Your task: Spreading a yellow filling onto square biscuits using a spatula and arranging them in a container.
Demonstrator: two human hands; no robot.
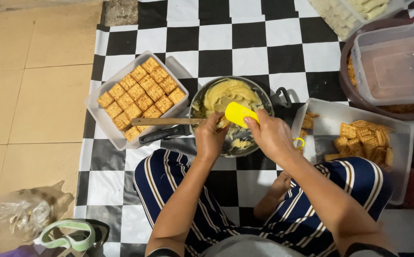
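Lap: striped trousers [311, 200] fill the near edge of the checkered mat [216, 47], legs folded so the pan sits within easy reach
Left hand: the left hand [210, 138] is clenched around a wooden handle [164, 121] that lies level across the pan's rim, seemingly to steady it
Right hand: the right hand [271, 135] pinches a yellow scraper [238, 113], blade tilted over the pan as if wiping against the wooden tool
Pan: the dark pan [264, 97] of pale yellow cream [228, 93] stands mid-mat, just ahead of the knees
Left tray: a white tray [103, 116] of crackers [142, 95] packed in neat rows, touching the pan's left side
Right tray: loose crackers [366, 138] in another white tray [330, 112], near the right hand
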